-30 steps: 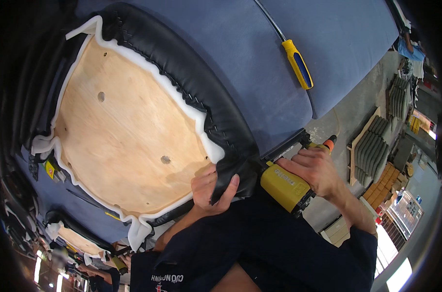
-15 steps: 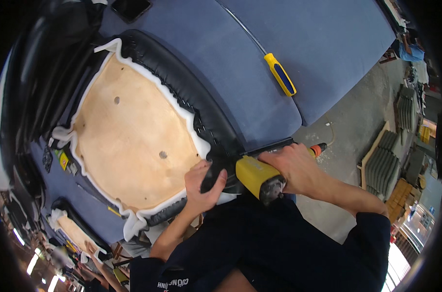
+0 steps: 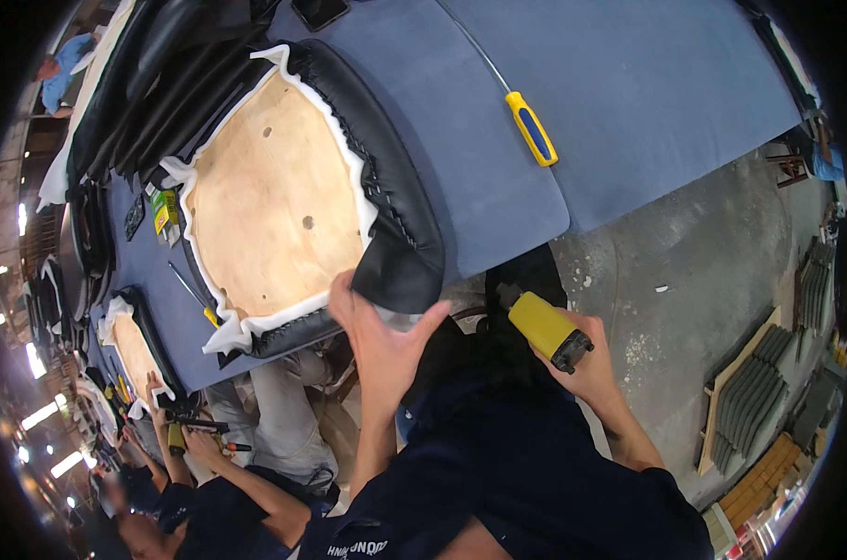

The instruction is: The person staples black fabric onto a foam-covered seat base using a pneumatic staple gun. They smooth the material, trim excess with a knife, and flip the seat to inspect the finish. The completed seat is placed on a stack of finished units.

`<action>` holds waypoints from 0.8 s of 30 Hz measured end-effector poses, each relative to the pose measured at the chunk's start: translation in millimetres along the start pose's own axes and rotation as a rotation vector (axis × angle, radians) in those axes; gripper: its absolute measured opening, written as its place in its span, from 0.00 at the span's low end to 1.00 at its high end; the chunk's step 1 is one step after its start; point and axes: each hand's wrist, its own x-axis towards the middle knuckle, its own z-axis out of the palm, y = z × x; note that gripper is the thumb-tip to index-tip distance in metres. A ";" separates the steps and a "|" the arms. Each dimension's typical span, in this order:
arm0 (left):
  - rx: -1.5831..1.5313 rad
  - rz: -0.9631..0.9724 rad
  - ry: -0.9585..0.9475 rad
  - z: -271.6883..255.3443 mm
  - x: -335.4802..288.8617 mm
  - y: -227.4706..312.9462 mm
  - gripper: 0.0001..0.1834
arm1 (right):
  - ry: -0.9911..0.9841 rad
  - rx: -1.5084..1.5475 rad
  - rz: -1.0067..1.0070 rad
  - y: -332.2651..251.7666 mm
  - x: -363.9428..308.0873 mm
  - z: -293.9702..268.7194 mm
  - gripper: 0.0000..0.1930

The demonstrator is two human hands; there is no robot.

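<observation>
A seat panel lies on the blue-grey table, with a bare plywood board (image 3: pixel 265 205), white padding (image 3: pixel 354 154) at its edge and a black leather-like cover (image 3: pixel 395 140) folded over the rim. Staples show along the folded part. At the panel's near right corner, a loose flap of the cover (image 3: pixel 400 271) lies over the padding. My left hand (image 3: pixel 381 341) is beside this corner, fingers and thumb spread, fingertips at the flap's edge. Off the table edge, my right hand (image 3: pixel 591 364) grips a yellow staple gun (image 3: pixel 542 325), apart from the panel.
A yellow-and-blue screwdriver (image 3: pixel 533 131) lies on the table (image 3: pixel 666 103); another (image 3: pixel 195 294) lies left of the panel. Black cover material (image 3: pixel 172 93) is heaped at far left. A co-worker's hands (image 3: pixel 195 443) work near a smaller panel (image 3: pixel 130 350). Grey curved pieces (image 3: pixel 750 406) stand on the floor.
My right hand has drawn the staple gun away from the panel's corner, past the table edge. My left hand has opened, its thumb now apart from the cover. The view has shifted.
</observation>
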 end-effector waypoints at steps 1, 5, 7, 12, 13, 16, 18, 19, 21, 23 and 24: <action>-0.079 0.004 -0.007 9.6 3.8 4.4 0.51 | -0.012 0.044 0.053 5.7 -2.2 -0.3 0.21; -0.358 -0.115 0.131 35.7 6.9 -12.4 0.49 | 0.092 -0.112 -0.074 50.6 -40.4 -2.7 0.32; -0.420 -0.112 0.038 20.0 2.7 -10.9 0.50 | 0.070 0.056 0.084 48.7 -46.6 -12.5 0.31; -0.367 -0.043 -0.056 6.9 -13.0 -18.3 0.47 | 0.220 0.118 0.257 74.7 -71.9 -20.3 0.20; -0.323 -0.022 -0.063 5.8 -10.4 -17.9 0.46 | 0.185 0.166 0.302 73.9 -72.7 -22.8 0.17; -0.315 -0.073 -0.076 11.4 -4.1 0.2 0.44 | 0.224 0.228 0.340 79.2 -87.7 -23.6 0.14; -0.255 -0.128 -0.032 23.3 3.8 3.4 0.43 | 0.244 0.246 0.389 83.1 -96.0 -20.8 0.16; -0.201 -0.099 0.007 36.3 10.2 5.7 0.46 | 0.258 0.257 0.411 84.1 -98.0 -19.2 0.16; 0.288 0.200 0.192 56.8 16.2 20.1 0.48 | 0.318 0.255 0.422 81.9 -101.0 -18.0 0.17; 0.184 0.112 0.115 51.6 28.7 24.8 0.37 | 0.393 0.240 0.410 75.7 -103.9 -14.4 0.18; 0.184 0.083 0.098 45.9 32.7 24.3 0.34 | 0.418 0.225 0.411 73.4 -106.7 -14.3 0.18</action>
